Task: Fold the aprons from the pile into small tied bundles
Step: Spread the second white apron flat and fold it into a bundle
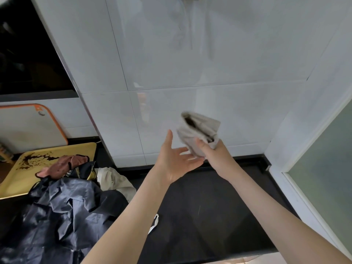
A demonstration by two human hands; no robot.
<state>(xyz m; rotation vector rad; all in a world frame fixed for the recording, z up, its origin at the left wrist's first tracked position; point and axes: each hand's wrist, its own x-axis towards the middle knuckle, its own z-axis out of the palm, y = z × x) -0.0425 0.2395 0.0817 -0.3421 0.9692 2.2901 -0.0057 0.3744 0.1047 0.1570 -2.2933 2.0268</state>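
Your right hand (217, 159) grips the grey bundle (200, 128) above the table (219, 216); your left hand (175, 164) lies spread, palm up, just beside it.

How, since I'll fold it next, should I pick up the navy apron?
Probably from above, the left hand pinching a raised crease of the navy apron: it lies crumpled, creases standing up; the right hand holds the grey bundle.

the right hand (215, 155) grips a folded grey bundle (198, 132) above the black counter (219, 216), in front of the white tiled wall (190, 54). the left hand (177, 161) is spread palm-up just beside it. a pile of aprons (62, 212) lies at the left, partly over a yellow tray (19, 178).
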